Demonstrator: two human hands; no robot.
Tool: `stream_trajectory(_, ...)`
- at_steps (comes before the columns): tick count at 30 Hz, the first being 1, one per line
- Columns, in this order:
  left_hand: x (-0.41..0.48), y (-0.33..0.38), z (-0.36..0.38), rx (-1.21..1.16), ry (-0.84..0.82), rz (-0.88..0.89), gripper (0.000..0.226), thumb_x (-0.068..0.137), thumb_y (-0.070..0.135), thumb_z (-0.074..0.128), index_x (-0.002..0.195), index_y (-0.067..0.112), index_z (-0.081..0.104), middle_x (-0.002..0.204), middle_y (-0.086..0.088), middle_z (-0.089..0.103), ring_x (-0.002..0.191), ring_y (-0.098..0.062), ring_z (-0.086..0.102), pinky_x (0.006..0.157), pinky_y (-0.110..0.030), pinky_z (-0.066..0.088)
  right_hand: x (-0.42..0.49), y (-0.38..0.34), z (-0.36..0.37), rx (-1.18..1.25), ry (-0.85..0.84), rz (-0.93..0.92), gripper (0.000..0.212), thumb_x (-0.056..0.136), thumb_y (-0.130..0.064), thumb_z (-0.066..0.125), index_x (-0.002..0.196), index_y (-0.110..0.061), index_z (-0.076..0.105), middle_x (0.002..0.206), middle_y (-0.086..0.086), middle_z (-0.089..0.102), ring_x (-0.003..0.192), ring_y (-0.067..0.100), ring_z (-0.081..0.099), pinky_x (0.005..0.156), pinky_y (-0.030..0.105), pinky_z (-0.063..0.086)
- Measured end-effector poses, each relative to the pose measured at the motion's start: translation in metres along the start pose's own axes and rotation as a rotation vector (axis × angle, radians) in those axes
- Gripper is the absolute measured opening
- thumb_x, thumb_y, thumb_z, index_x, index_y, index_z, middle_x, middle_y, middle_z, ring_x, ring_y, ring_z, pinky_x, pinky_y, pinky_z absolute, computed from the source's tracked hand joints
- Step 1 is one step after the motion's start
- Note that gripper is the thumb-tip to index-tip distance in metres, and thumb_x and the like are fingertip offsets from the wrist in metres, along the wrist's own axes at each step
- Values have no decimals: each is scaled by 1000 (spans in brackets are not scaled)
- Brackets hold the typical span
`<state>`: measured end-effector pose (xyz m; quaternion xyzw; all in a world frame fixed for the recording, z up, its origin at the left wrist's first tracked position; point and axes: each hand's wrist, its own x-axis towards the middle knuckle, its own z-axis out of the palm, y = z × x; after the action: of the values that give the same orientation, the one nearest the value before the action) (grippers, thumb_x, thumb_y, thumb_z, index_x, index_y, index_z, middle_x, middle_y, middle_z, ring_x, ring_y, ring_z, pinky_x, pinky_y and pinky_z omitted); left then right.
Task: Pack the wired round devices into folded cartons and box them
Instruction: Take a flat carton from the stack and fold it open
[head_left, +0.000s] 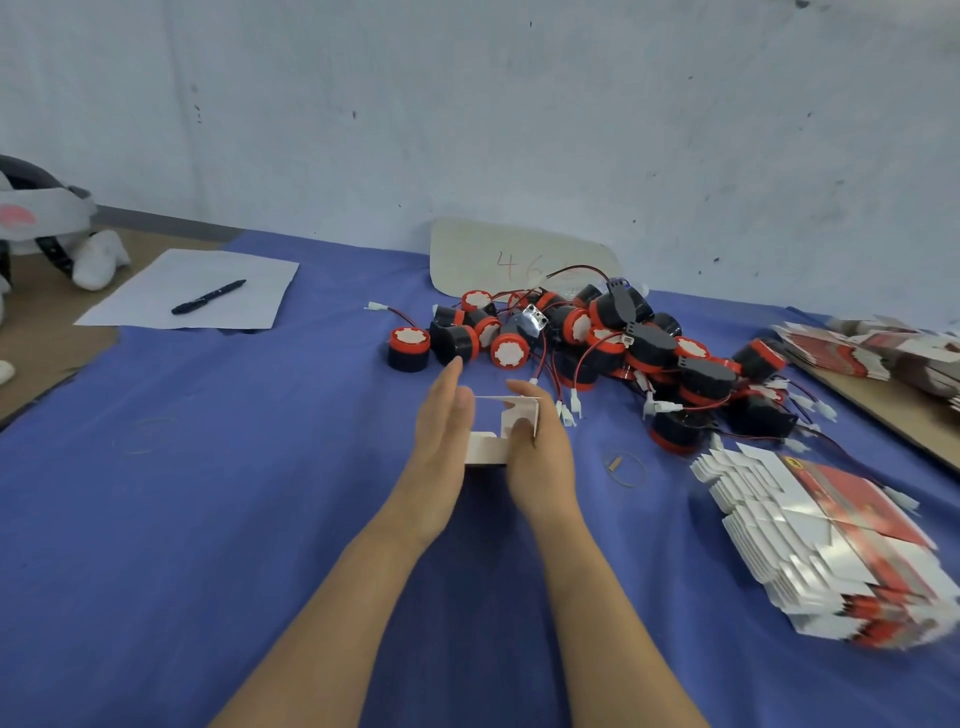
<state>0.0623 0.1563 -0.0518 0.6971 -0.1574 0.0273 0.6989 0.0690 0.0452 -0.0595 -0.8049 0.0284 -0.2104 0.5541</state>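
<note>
Hands meet at the centre of the frame over a half-formed white carton (511, 413); I read this as the folding step, with no device inside it yet as far as I can see. My left hand (441, 431) stands on edge, fingers straight and together, flat against the carton's left side, I judge to square that wall; my right hand (537, 452) curls round the right side with the thumb on the near face, I think to steady it against that push. The carton sits low over the blue cloth (208, 467); whether its lower flap touches the fabric I cannot tell. The round devices (597, 338) lie heaped just beyond the hands, centre right, red and black wires tangled, within easy reach; one device (409, 349) stands apart at the heap's left. The flat cartons (831, 545) fan out at lower right, near my right hand, presumably so the next blank comes easily; more stacks (857, 348) lie at the right edge, partly cut off. Hidden from me: the right fingers behind the carton, its far face, and which flaps are tucked. A card (519, 260) leans on the wall behind the heap, its red writing too faint to read; no outer box shows anywhere in frame. Upper left, a pen (209, 297) rests on a sheet of paper (192, 288).
</note>
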Motion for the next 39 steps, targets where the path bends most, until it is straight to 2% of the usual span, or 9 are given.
stream_trajectory(6, 3, -9, 0, 242, 90, 82, 50, 103, 17, 32, 149, 26, 16, 140, 22, 22, 132, 5, 22, 101, -4, 17, -2, -5, 0, 53, -104, 34, 36, 99, -10, 40, 123, -35, 47, 114, -17, 55, 93, -1, 53, 72, 9, 40)
stream_trajectory(10, 11, -13, -11, 164, 187, 33, 51, 102, 9, 34, 149, 24, 19, 136, 20, 32, 126, 1, 32, 98, -8, 27, -2, -12, -2, 198, -400, 67, 73, 86, -50, 60, 144, -54, 15, 121, -54, 30, 105, -38, 31, 76, -4, 37)
stream_trajectory(14, 12, -14, -15, 152, 231, 14, 51, 101, 9, 38, 148, 23, 25, 132, 21, 36, 117, 3, 38, 78, 9, 28, 6, -21, -2, 365, -374, 213, 51, 98, -48, 42, 147, -39, 28, 152, -14, 33, 139, 5, 32, 109, 23, 34)
stream_trajectory(16, 12, -15, -14, 158, 234, 9, 50, 101, 10, 39, 148, 24, 26, 136, 19, 37, 120, 2, 36, 82, 7, 27, 0, -15, -5, 374, -413, 177, 45, 88, -64, 49, 132, -59, 40, 137, -34, 38, 134, -6, 32, 115, 28, 26)
stream_trajectory(21, 11, -13, -13, 179, 232, 27, 45, 101, 12, 41, 144, 23, 33, 142, 15, 38, 124, 0, 36, 89, -1, 29, -8, -19, -4, 315, -276, 73, 32, 83, -58, 54, 115, -59, 50, 123, -33, 50, 105, -26, 47, 82, 3, 40)
stream_trajectory(25, 11, -13, -12, 142, 240, 3, 43, 101, 12, 41, 140, 26, 37, 135, 16, 42, 120, -2, 42, 98, -17, 37, -12, -22, 5, 297, -220, -12, 44, 80, -59, 43, 123, -49, 45, 133, -24, 46, 113, -25, 40, 88, 0, 33)
stream_trajectory(29, 13, -13, -16, 29, 274, -31, 39, 98, 8, 43, 131, 29, 45, 121, 17, 52, 105, 4, 52, 79, -10, 44, -6, -18, 5, 277, -288, 41, 28, 102, -46, 23, 124, -63, 26, 139, -27, 28, 128, -11, 24, 104, 13, 18)
stream_trajectory(32, 12, -12, -15, 37, 268, -39, 37, 98, 9, 45, 127, 32, 47, 122, 15, 53, 102, 5, 53, 75, -8, 44, -7, -12, 4, 215, -302, 30, 42, 102, -37, 35, 140, -52, 25, 141, -26, 32, 128, -10, 30, 90, 0, 26)
stream_trajectory(39, 10, -10, -7, 123, 212, -3, 40, 97, 4, 41, 127, 29, 47, 127, 14, 47, 114, -4, 43, 93, -17, 34, -2, -2, 4, 93, -118, 6, 30, 99, -16, 44, 117, -37, 55, 100, -15, 57, 76, -3, 50, 63, 6, 38)
